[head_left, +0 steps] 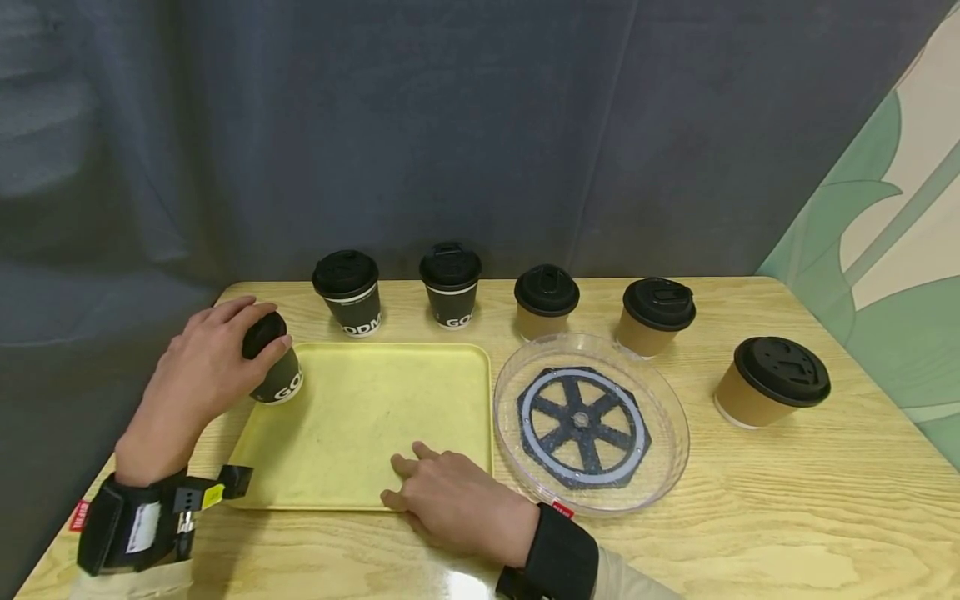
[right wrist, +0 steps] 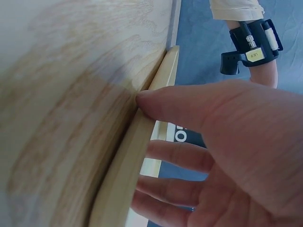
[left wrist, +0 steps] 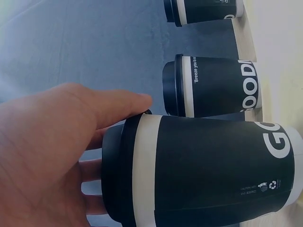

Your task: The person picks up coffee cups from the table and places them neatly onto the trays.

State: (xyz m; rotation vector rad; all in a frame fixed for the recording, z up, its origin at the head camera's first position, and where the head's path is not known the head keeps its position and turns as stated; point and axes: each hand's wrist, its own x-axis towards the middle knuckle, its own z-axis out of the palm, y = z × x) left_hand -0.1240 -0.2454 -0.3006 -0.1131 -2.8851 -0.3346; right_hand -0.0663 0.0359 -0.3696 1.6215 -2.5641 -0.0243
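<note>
A black paper cup (head_left: 279, 375) with a black lid and white lettering is at the tray's back left corner. My left hand (head_left: 206, 354) grips it by the lid, thumb and fingers on opposite sides, and the cup is nearly upright. Whether its base touches the tray or the table, I cannot tell. The yellow tray (head_left: 390, 400) lies flat on the table. At its front edge my right hand (head_left: 465, 504) holds the rim, its thumb (right wrist: 165, 101) against the outer side and its fingers over the inside. The fingertips are partly hidden behind the rim in the right wrist view.
Two more black cups, one left (head_left: 352, 304) and one right (head_left: 452, 292), stand behind the tray. Three brown lidded cups (head_left: 546, 321) (head_left: 643, 329) (head_left: 753, 400) stand to the right. A clear round dish (head_left: 678, 442) sits beside the tray. A dark curtain (head_left: 465, 133) hangs behind.
</note>
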